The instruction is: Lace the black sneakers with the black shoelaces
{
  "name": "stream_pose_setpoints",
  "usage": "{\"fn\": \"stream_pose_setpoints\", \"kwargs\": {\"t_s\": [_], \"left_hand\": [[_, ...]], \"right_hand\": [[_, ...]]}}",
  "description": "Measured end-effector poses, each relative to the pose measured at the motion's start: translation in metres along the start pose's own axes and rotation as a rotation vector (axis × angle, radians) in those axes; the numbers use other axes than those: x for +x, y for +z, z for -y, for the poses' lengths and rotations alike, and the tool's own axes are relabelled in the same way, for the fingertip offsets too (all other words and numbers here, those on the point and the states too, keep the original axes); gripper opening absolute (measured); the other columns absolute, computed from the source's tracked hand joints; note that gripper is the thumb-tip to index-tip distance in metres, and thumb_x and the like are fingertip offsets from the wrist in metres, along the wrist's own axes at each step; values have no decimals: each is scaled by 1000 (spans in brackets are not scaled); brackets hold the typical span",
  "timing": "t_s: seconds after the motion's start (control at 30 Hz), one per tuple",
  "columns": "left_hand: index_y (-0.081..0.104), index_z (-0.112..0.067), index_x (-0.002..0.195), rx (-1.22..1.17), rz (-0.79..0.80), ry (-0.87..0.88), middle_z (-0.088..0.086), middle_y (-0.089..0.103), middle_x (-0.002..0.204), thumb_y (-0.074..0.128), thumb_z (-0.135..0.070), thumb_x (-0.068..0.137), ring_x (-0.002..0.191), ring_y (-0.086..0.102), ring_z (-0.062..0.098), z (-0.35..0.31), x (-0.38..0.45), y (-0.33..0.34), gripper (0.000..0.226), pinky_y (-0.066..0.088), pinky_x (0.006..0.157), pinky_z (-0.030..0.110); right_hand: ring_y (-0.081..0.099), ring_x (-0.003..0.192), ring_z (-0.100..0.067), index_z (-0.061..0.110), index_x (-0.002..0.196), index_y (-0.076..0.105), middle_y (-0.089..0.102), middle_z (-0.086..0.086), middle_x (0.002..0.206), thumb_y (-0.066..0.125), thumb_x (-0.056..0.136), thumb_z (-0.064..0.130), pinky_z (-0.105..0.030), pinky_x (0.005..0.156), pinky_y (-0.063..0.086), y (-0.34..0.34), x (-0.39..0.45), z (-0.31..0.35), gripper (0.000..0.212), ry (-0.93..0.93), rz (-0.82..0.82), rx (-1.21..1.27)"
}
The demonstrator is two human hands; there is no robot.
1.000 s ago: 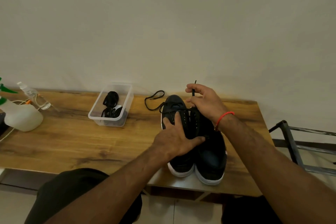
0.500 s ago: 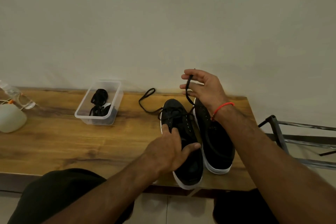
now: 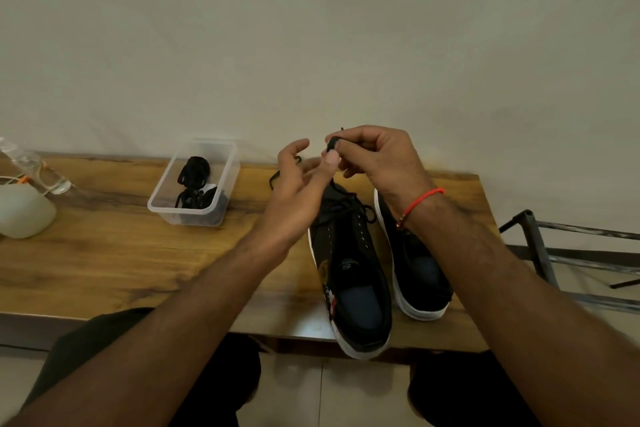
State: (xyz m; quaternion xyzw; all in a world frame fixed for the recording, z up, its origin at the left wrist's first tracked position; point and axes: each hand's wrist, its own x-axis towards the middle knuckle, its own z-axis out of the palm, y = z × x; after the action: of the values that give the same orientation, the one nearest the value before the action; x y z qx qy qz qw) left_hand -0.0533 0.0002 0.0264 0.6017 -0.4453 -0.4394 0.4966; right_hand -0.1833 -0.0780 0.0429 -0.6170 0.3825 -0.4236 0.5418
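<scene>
Two black sneakers with white soles stand side by side on the wooden table (image 3: 121, 253), toes toward the wall. The left sneaker (image 3: 349, 270) has a black shoelace (image 3: 346, 204) partly threaded near its toe; its heel overhangs the table's front edge. The right sneaker (image 3: 412, 263) lies partly under my right wrist. My right hand (image 3: 377, 159) is raised above the toes and pinches one end of the lace. My left hand (image 3: 301, 194) is lifted beside it, thumb touching the lace end, fingers spread. The lace's other end loops on the table behind my left hand.
A clear plastic box (image 3: 166, 208) with more black laces sits left of the shoes. A white spray bottle (image 3: 24, 211) and a clear bottle (image 3: 38, 170) stand at the far left. A metal rack (image 3: 540, 253) stands right of the table. The wall runs close behind.
My left hand has left the left sneaker and risen to meet my right hand at the lace end. My right hand stays raised with the lace. The view has shifted slightly.
</scene>
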Motion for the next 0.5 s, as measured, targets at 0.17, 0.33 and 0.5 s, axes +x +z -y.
{"fn": "stream_pose_setpoints", "kwargs": {"t_s": [0.17, 0.33, 0.5], "left_hand": [[67, -17, 124, -59, 13, 26, -11, 56, 65, 56, -32, 104, 58, 59, 7, -4, 13, -15, 27, 58, 74, 41], [71, -24, 111, 121, -398, 230, -15, 58, 79, 50, -30, 107, 67, 49, -3, -3, 29, -45, 22, 41, 63, 15], [69, -20, 108, -30, -757, 211, -14, 48, 67, 49, -25, 104, 53, 38, 2, -10, 44, -78, 21, 33, 52, 22]], "right_hand": [[58, 66, -2, 10, 107, 76, 76, -1, 91, 67, 92, 6, -18, 57, 46, 0, -2, -3, 18, -13, -19, -15], [61, 65, -10, 20, 121, 66, 76, -1, 90, 66, 93, 12, -21, 58, 48, -8, -2, -13, 29, 100, 44, -255], [62, 84, -9, 18, 100, 70, 63, 6, 85, 65, 95, 30, -6, 63, 41, -8, -9, -22, 14, 187, 177, -915]]}}
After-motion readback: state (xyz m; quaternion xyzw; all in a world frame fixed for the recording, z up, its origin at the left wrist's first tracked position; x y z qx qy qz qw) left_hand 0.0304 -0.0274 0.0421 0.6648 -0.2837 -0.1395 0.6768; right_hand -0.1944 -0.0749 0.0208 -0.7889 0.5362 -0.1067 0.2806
